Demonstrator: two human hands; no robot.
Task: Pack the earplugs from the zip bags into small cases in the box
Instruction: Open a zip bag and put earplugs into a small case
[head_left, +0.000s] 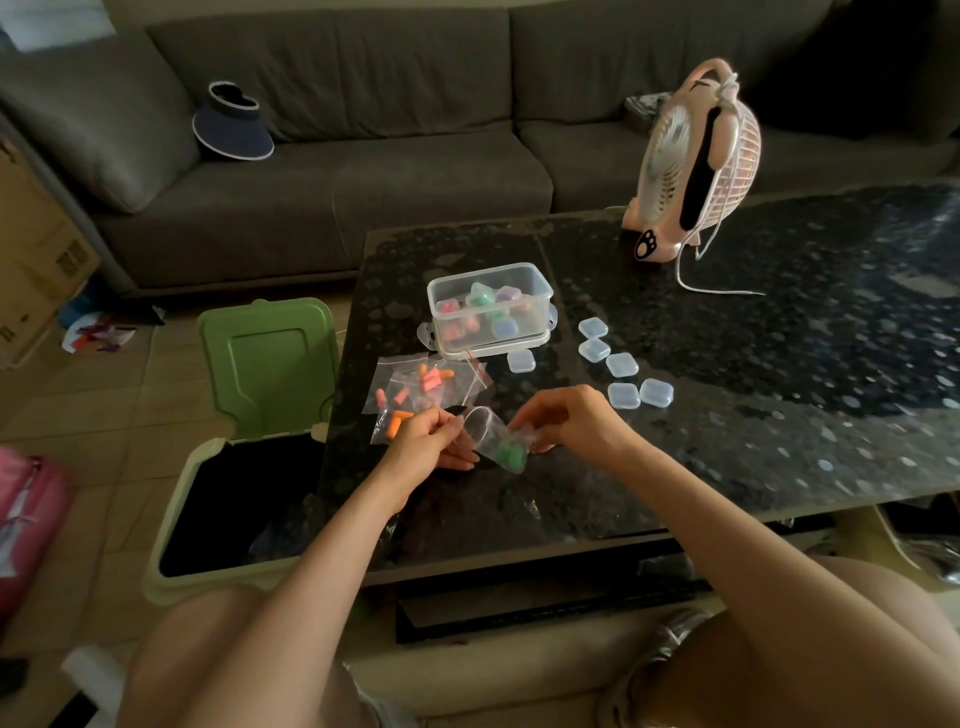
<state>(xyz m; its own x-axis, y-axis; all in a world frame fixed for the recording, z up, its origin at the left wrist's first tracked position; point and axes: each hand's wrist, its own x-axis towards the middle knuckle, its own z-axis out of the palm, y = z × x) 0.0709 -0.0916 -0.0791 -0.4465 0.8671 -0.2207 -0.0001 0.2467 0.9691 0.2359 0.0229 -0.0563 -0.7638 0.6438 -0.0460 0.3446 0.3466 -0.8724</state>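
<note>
Both hands hold one clear zip bag (488, 434) above the dark table's near left part. Green earplugs (508, 453) sit in its lower end. My left hand (431, 441) pinches the bag's open mouth; my right hand (563, 420) pinches the end near the earplugs. Behind my left hand lie more zip bags (418, 389) with orange and pink earplugs. A clear plastic box (488, 310) further back holds several filled small cases. Several empty clear cases (621, 365) lie scattered to its right.
A pink desk fan (693, 166) with a trailing white cable stands at the table's back. An open green-lidded bin (244, 467) stands on the floor by the table's left edge. A grey sofa (337, 171) with a visor cap (234, 122) runs behind.
</note>
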